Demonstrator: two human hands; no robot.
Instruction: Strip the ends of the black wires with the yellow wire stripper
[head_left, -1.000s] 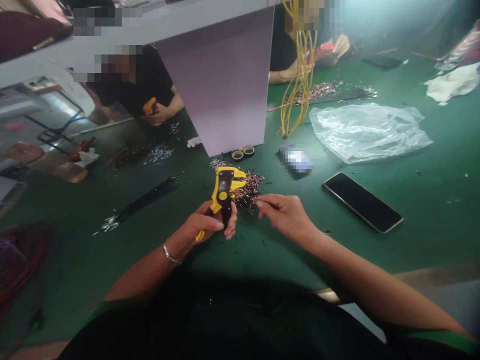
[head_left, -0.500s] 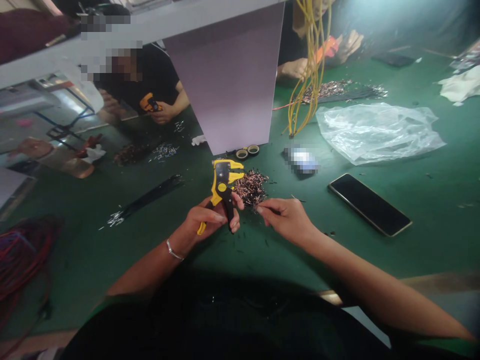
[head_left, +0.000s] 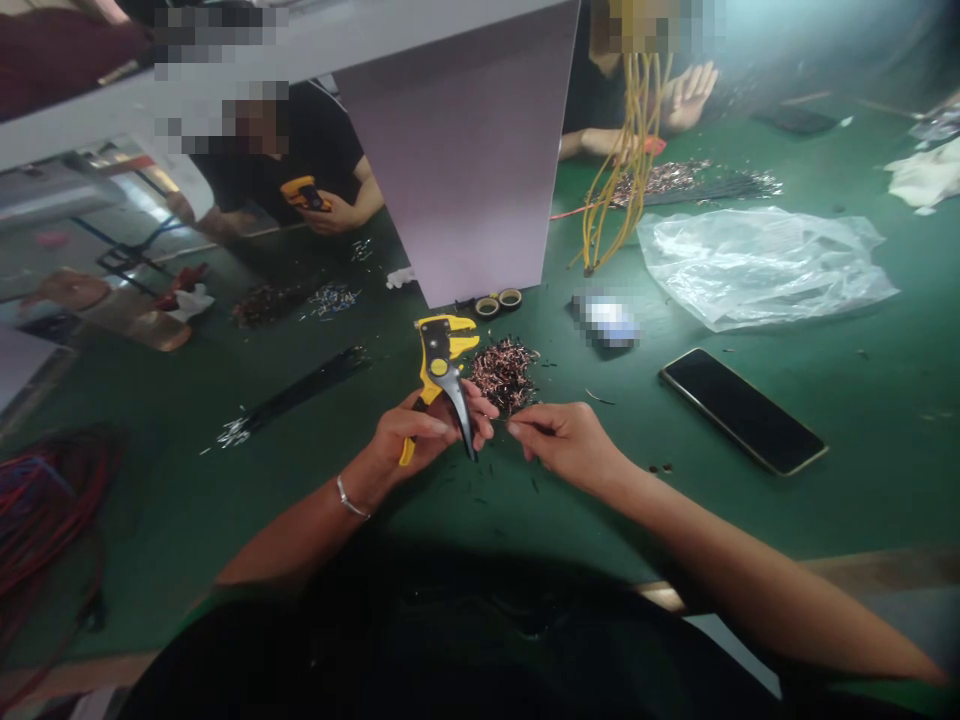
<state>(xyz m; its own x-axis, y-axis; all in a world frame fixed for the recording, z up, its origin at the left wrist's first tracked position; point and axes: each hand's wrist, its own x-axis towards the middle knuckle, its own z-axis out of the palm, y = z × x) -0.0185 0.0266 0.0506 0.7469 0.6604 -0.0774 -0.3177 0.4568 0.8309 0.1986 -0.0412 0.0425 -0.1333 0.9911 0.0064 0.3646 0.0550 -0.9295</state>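
Head view: left hand (head_left: pixel 397 435) around a wire stripper (head_left: pixel 439 366), right hand (head_left: pixel 566 435) pinching a thin wire (head_left: pixel 502 419)

A green desk (head_left: pixel 187 520) carries everything, its near edge running past the person's body. Beyond the hands, a pale upright panel (head_left: pixel 465 180) stands on the desk. Right of the panel, a clear plastic bag (head_left: pixel 765 265) lies flat, well away from the near edge. Red cables (head_left: pixel 52 510) are coiled towards the near edge, far to the left. A dark-screened phone (head_left: pixel 742 410) lies aslant to the right of the right hand, between the bag and the near edge. Well left of the stripper, a bundle of black wires (head_left: pixel 300 390) lies aslant, its bare ends pointing to the left.

The left hand grips the yellow-and-black stripper, its handles spread and its jaws turned to the right with a narrow gap. Just beside it, a pile of cut wire bits (head_left: pixel 506 370) sits between the panel's foot and the near edge. Two tape rolls (head_left: pixel 487 315) lie by that foot. The right thumb and forefinger are closed on the thin wire, near the left fingertips; whether it touches them cannot be told.
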